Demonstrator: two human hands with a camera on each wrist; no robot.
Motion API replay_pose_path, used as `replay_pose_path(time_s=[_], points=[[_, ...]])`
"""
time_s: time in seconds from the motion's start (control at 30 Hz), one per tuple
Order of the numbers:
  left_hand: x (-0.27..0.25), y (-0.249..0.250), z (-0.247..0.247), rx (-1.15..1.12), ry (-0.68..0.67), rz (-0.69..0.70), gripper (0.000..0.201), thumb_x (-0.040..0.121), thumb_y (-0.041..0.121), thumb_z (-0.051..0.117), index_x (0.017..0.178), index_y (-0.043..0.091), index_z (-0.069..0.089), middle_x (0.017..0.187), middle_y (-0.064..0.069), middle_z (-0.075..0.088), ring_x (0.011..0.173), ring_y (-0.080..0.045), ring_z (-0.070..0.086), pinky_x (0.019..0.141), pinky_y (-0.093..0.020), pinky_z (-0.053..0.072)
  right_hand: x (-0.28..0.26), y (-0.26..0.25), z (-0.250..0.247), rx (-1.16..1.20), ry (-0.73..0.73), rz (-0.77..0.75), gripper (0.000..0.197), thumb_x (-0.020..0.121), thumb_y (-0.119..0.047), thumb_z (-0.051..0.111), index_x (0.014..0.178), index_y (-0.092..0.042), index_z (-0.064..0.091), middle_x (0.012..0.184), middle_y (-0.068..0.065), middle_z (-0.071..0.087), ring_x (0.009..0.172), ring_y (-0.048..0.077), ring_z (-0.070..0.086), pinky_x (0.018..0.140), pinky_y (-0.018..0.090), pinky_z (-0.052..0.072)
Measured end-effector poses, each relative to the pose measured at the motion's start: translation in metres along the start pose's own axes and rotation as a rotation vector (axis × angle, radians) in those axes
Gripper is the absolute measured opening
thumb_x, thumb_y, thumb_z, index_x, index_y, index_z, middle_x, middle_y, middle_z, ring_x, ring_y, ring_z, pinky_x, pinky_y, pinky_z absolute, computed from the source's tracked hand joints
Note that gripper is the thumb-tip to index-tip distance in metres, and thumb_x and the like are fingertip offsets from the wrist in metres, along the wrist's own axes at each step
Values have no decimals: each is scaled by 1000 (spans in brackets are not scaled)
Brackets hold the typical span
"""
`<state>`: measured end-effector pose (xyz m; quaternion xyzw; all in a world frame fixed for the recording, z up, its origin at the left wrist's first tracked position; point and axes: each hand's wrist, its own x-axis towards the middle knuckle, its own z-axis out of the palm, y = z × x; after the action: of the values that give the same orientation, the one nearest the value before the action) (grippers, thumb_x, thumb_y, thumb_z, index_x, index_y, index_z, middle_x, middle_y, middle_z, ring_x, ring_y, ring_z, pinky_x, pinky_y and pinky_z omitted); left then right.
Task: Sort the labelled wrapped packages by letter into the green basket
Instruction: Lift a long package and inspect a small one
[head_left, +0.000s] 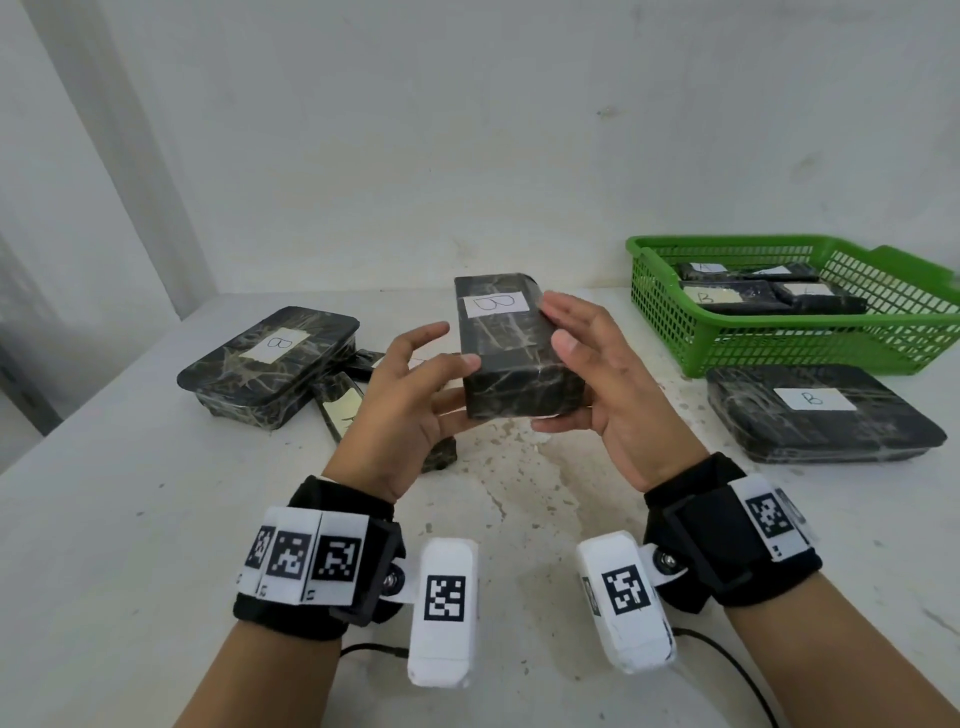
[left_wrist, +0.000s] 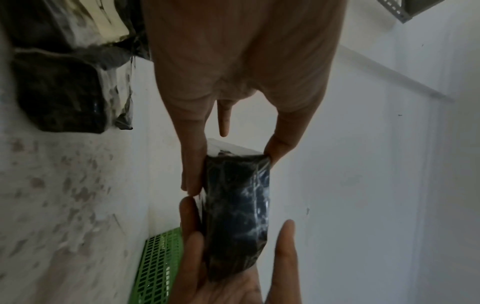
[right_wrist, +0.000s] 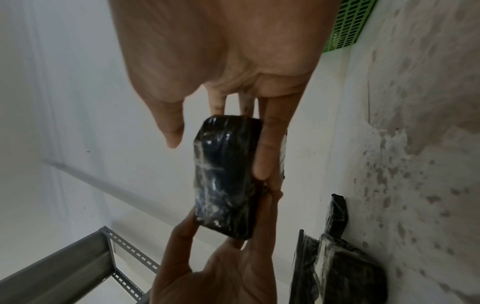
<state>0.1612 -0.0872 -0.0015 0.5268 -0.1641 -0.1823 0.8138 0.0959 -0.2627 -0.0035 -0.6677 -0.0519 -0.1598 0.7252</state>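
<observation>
A black wrapped package (head_left: 511, 358) with a white label marked B is held above the table's middle. My left hand (head_left: 457, 387) pinches its near left corner, thumb on top and fingers beneath; the left wrist view shows that pinch on the package (left_wrist: 233, 216). My right hand (head_left: 558, 332) lies against its right side with straight fingers. In the right wrist view those fingers (right_wrist: 265, 154) run flat along the package (right_wrist: 223, 195) and the thumb stands apart from it. The green basket (head_left: 779, 353) sits at the back right and holds several labelled packages.
A large package marked B (head_left: 270, 364) lies at the left, with smaller packages (head_left: 340, 405) beside it, partly hidden by my left hand. Another large B package (head_left: 815, 410) lies in front of the basket. A wall closes the table's far side.
</observation>
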Motion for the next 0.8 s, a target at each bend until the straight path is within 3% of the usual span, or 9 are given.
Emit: replay_pose_path(time_s=[0.17, 0.3, 0.37, 0.43, 0.5, 0.57, 0.67, 0.73, 0.8], points=[[0, -7, -1, 106, -23, -5, 71, 67, 5, 69, 133, 19, 47, 131, -12, 63, 112, -32, 66, 79, -43, 60, 5, 11, -3, -132, 126, 135, 82, 65, -74, 70, 137, -54, 36, 141, 3, 51, 126, 19, 56, 97, 43, 53], [0, -8, -2, 167, -62, 14, 86, 64, 1, 69, 142, 25, 40, 139, -5, 56, 118, -29, 63, 83, -43, 59, 5, 11, -8, -72, 191, 106, 77, 83, -29, 73, 148, -35, 32, 123, 8, 63, 109, 17, 66, 87, 28, 54], [-1, -8, -1, 207, -78, 30, 94, 64, 10, 75, 147, 27, 35, 139, -1, 58, 115, -24, 66, 98, -50, 51, 5, 10, -9, -77, 182, 67, 80, 84, -12, 74, 149, -32, 31, 121, 1, 63, 109, 14, 65, 88, 27, 52], [-3, -7, 1, 237, -93, 49, 89, 68, 24, 77, 147, 30, 36, 135, 3, 61, 119, -18, 63, 103, -51, 42, 4, 10, -9, -128, 165, 27, 82, 81, -1, 75, 148, -30, 36, 123, -3, 63, 113, 13, 61, 93, 32, 50], [-3, -4, 3, 234, -102, 76, 72, 78, 30, 68, 144, 32, 41, 133, 6, 63, 123, -15, 59, 99, -49, 41, 4, 11, -8, -211, 178, -32, 77, 73, 3, 78, 139, -27, 49, 123, -4, 65, 117, 10, 58, 98, 34, 46], [-5, -2, 4, 219, -127, 85, 62, 84, 40, 60, 144, 34, 41, 135, 9, 60, 126, -13, 57, 99, -51, 43, 3, 10, -7, -275, 213, -77, 67, 69, 5, 79, 126, -26, 60, 116, -9, 68, 111, 0, 57, 93, 30, 41], [-7, 1, 6, 205, -188, 85, 66, 81, 62, 52, 142, 37, 44, 141, 12, 56, 128, -13, 56, 98, -54, 49, 4, 11, -8, -293, 235, -100, 62, 69, 6, 79, 118, -29, 63, 112, -12, 70, 106, -4, 58, 84, 27, 38], [-7, 1, 7, 170, -188, 90, 67, 81, 65, 49, 139, 33, 47, 142, 7, 55, 127, -15, 57, 94, -51, 53, 4, 12, -8, -301, 227, -113, 62, 69, 6, 79, 117, -29, 63, 113, -9, 70, 108, -1, 58, 82, 28, 39], [-6, 0, 7, 114, -138, 107, 61, 89, 55, 50, 140, 21, 47, 140, -3, 57, 122, -21, 62, 90, -44, 57, 5, 13, -9, -320, 211, -122, 61, 70, 6, 79, 116, -30, 63, 113, -10, 70, 109, 1, 58, 83, 28, 40]])
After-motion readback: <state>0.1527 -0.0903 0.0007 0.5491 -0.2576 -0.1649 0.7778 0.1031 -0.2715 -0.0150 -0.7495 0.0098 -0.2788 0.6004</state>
